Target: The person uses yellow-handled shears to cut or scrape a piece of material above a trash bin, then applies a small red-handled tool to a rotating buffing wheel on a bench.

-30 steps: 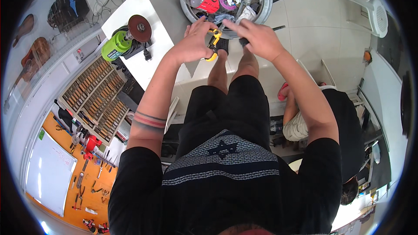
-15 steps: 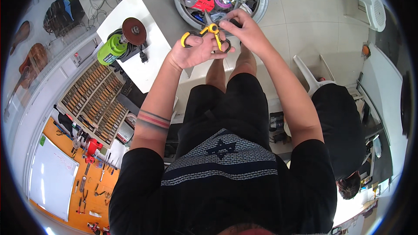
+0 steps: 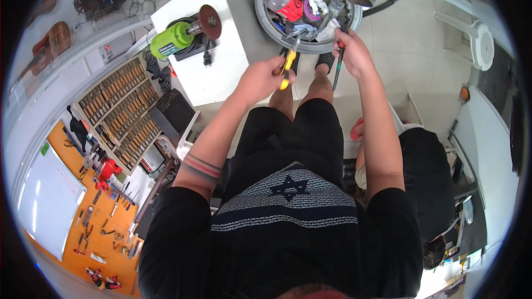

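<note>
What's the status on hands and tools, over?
Left fingers around yellow-handled tool. Right fingers gripping slim dark tool. Rubbish-filled bin just ahead; contact with tools unclear.

The white desk (image 3: pixel 226 77) at upper left carries a green grinder (image 3: pixel 172 40) and black plug (image 3: pixel 208 58). A grey bin (image 3: pixel 318 49) stands on the floor (image 3: pixel 402 41), top centre.

Inside the grey bin (image 3: pixel 321 47), a bottle is wearing a red label (image 3: pixel 291 11) with blurred lettering. Left of the bin, a green power tool (image 3: pixel 173 39) is carrying small markings. Below it, a shirt (image 3: pixel 285 223) is showing rows of tiny characters; far lower left, a whiteboard (image 3: pixel 47 205) is bearing faint writing. Nothing is reading clearly.
</note>
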Tool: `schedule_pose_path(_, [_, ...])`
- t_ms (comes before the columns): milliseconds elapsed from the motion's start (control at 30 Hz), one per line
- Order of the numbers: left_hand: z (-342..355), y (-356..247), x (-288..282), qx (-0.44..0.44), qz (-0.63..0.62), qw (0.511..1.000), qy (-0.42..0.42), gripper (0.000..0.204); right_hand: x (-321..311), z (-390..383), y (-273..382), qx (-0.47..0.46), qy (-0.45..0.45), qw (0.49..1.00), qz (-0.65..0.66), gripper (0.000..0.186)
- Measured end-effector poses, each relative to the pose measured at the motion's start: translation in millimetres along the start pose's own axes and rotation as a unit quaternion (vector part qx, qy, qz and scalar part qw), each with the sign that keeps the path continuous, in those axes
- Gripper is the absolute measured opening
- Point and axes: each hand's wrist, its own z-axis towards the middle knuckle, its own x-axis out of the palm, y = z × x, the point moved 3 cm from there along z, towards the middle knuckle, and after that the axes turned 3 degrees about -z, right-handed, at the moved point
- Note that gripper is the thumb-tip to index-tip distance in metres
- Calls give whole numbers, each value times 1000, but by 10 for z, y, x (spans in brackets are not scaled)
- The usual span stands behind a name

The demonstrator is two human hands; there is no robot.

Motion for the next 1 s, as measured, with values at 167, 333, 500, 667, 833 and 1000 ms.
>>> schedule_pose_path(167, [-512, 726, 35, 213, 97, 939, -252, 38, 211, -269, 165, -28, 57, 998, -13, 16])
schedule_pose_path(333, [-643, 1186, -177, -9, 163, 939, -302, 33, 670, -888, 510, -89, 106, 990, 9, 17])
schedule_pose_path(500, [-510, 1410, -288, 34, 157, 959, -235, 16, 951, -1508, 760, -110, 218, 966, 85, 16])
schedule_pose_path(667, [-794, 699, -416, 60, 109, 965, -233, 19, 1143, -2093, 945, -167, 191, 967, -1, 19])
schedule_pose_path(833, [-1684, -754, -112, 238, -387, 884, 114, 34, 1358, -2603, 1074, -239, 142, 960, 34, 26])
schedule_pose_path(1000, [-2046, -1061, 11, 256, -369, 862, 236, 29, 1017, -3228, 1322, -302, 47, 945, 115, 34])
